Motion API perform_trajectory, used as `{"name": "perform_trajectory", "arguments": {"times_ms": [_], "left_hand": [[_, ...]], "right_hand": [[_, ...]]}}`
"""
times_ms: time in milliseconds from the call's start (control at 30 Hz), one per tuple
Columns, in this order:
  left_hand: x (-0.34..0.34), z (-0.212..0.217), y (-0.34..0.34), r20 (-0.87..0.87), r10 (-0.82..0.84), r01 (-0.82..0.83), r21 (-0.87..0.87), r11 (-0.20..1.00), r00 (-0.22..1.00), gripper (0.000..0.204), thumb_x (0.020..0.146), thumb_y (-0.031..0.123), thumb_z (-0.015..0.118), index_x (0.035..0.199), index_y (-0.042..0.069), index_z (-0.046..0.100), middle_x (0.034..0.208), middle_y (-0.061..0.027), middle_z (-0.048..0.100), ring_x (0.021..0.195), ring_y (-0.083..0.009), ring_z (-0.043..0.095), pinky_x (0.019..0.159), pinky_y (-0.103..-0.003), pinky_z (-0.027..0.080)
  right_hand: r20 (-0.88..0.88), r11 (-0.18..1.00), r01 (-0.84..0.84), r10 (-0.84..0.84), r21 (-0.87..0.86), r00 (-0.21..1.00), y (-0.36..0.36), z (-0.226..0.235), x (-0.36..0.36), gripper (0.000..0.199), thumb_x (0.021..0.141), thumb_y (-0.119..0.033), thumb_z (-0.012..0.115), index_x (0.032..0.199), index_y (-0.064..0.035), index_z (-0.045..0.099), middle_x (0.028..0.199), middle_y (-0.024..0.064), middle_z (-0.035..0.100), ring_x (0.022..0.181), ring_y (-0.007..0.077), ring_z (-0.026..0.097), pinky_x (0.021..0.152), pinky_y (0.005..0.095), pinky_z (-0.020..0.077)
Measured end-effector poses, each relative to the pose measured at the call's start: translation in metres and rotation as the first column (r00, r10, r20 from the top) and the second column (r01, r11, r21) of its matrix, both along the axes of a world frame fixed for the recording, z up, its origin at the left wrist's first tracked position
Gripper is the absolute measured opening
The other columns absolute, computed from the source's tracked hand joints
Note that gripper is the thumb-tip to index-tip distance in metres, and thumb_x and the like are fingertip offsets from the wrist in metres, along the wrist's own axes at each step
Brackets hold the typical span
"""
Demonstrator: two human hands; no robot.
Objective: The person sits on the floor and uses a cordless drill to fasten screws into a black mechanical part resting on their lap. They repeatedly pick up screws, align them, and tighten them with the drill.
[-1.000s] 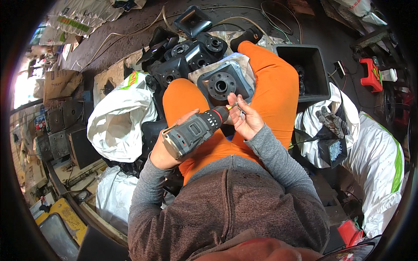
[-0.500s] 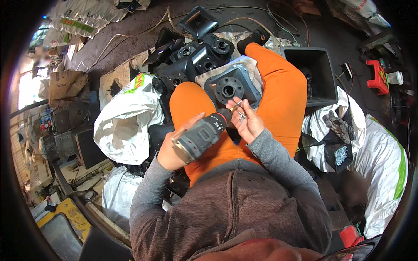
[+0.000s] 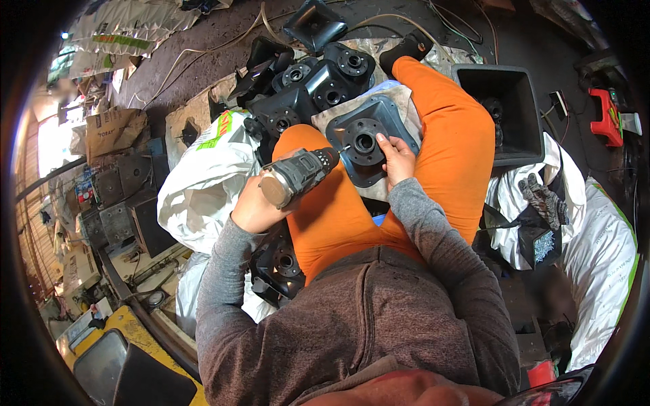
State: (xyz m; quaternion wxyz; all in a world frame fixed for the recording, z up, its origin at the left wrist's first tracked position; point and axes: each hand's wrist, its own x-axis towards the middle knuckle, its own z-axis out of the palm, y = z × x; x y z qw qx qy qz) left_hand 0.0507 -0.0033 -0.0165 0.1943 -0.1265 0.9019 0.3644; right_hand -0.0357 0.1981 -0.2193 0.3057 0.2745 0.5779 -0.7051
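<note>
A black-and-grey cordless drill is gripped in my left hand. Its tip points right, toward the round bolt-holed flange at the centre of a black square flared housing. A small light-coloured screw or bit tip shows between the drill's nose and the flange's left side; which one I cannot tell. The housing rests between my orange-trousered thighs. My right hand is closed at the flange's right side, thumb on the rim. Its curled fingers are partly hidden, so any screws inside cannot be seen.
Several similar black housings are piled beyond my left knee. At the right stands a deep black bin with parts inside. A black tray of screws and a patterned glove lie near white sacks. An open white bag sits left.
The drill has moved away from my right hand, and its tip is now at the flange's left side. My right hand, earlier open with screws, has closed at the flange's right side.
</note>
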Motion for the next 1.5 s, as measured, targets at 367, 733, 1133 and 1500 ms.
{"name": "perform_trajectory", "arguments": {"times_ms": [367,733,1133,1500], "left_hand": [[-0.027,0.003,-0.009,0.033,-0.069,0.071,-0.056,0.996,0.997,0.053,0.073,0.010,0.072,0.123,0.003,0.057,0.113,-0.0132,0.065,0.101,-0.0247,0.064,0.091,-0.034,0.050],[-0.047,0.007,-0.005,0.159,-0.020,0.021,-0.005,1.000,0.987,0.039,0.077,0.007,0.073,0.115,0.005,0.064,0.092,-0.0042,0.067,0.072,-0.0119,0.060,0.064,-0.029,0.051],[-0.061,-0.001,-0.002,0.077,-0.187,0.195,-0.124,0.973,0.979,0.044,0.072,0.016,0.075,0.113,0.004,0.063,0.099,-0.0124,0.070,0.087,-0.0236,0.068,0.080,-0.033,0.053],[-0.089,0.009,0.004,0.235,-0.258,0.303,-0.182,0.936,0.937,0.035,0.069,0.022,0.074,0.100,0.007,0.064,0.079,-0.0147,0.068,0.072,-0.0344,0.067,0.067,-0.040,0.055]], "right_hand": [[0.079,0.933,0.173,-0.156,-0.315,0.985,-0.008,0.034,0.004,0.019,0.091,-0.025,0.068,0.093,-0.0108,0.055,0.071,-0.0036,0.059,0.052,0.0028,0.048,0.053,0.0196,0.0476],[0.116,0.938,0.177,-0.148,-0.299,0.982,-0.007,0.025,0.014,0.020,0.094,-0.026,0.063,0.097,-0.0091,0.053,0.076,-0.0023,0.059,0.061,0.0045,0.054,0.058,0.0232,0.0520],[0.094,0.983,0.089,-0.074,-0.162,0.993,-0.002,-0.003,0.026,0.030,0.092,-0.026,0.066,0.104,-0.0027,0.052,0.086,0.0042,0.062,0.073,0.0100,0.061,0.053,0.0243,0.0550],[0.056,0.993,0.110,-0.108,-0.043,0.993,-0.001,-0.006,0.016,0.030,0.087,-0.021,0.072,0.092,-0.0014,0.050,0.076,0.0039,0.058,0.061,0.0086,0.055,0.047,0.0254,0.0513]]}}
